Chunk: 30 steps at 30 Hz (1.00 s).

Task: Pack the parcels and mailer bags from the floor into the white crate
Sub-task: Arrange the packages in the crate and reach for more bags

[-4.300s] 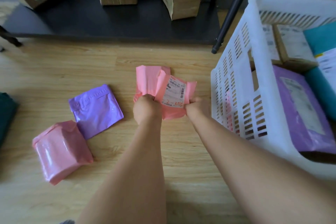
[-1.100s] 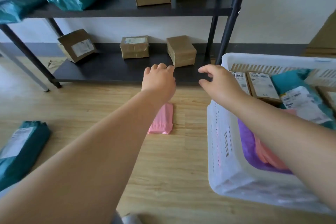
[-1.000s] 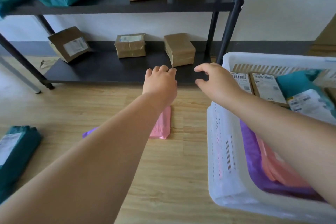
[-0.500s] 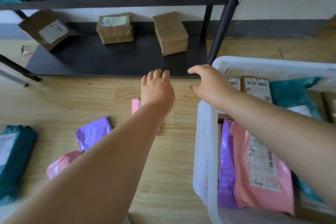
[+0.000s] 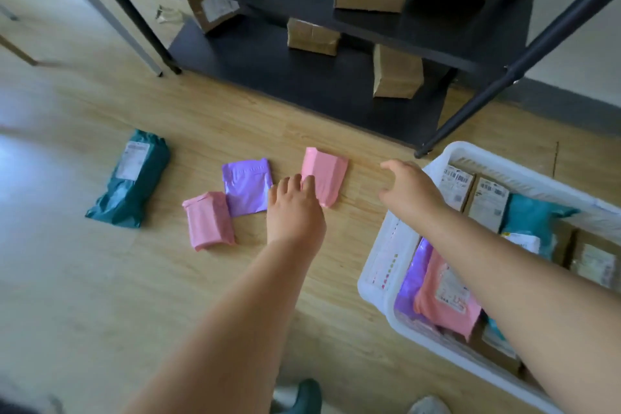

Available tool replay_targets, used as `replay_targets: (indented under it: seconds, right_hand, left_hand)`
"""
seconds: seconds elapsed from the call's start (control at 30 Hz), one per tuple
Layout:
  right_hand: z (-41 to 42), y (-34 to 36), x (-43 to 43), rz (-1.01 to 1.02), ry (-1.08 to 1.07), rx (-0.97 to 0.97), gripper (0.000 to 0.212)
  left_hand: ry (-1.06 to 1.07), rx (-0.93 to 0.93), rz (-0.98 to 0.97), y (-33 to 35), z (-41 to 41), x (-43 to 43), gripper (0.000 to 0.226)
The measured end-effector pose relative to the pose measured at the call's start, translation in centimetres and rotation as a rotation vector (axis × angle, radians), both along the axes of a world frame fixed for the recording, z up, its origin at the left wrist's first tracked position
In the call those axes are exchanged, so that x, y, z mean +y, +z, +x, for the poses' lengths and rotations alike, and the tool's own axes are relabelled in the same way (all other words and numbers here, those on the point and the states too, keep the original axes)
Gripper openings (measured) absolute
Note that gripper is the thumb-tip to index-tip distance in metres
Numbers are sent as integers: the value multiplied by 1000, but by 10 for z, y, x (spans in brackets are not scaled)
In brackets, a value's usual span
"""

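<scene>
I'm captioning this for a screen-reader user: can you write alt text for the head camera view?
A person's left hand reaches, fingers extended, to a pink mailer on the wood floor; the right hand hovers open beside a white crate partly filled with parcels. A purple mailer, a second pink mailer and a teal mailer also lie on the floor.
</scene>
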State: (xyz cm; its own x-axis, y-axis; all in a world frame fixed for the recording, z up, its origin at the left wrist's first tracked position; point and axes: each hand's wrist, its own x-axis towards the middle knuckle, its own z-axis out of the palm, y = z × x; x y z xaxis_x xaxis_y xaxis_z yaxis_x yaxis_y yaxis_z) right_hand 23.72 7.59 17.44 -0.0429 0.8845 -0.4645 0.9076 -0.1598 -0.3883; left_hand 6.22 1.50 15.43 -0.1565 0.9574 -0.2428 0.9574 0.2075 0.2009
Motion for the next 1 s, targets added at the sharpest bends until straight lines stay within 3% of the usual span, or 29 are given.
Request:
replay_targets:
  seconds: [0.23,0.5,1.0]
  right_hand:
    - [-125,51,-26,-88,178,-1,41]
    - [-260,70,-49,-222,299,-19,48]
    - [-396,56,-13,-403,299,-8,45]
  left_hand:
    - [221,-3,-75,57,-112,-62,46]
    - [360,-32,-203,88,-241,-97,44]
    - [619,-121,-295,103,-379,-78,48]
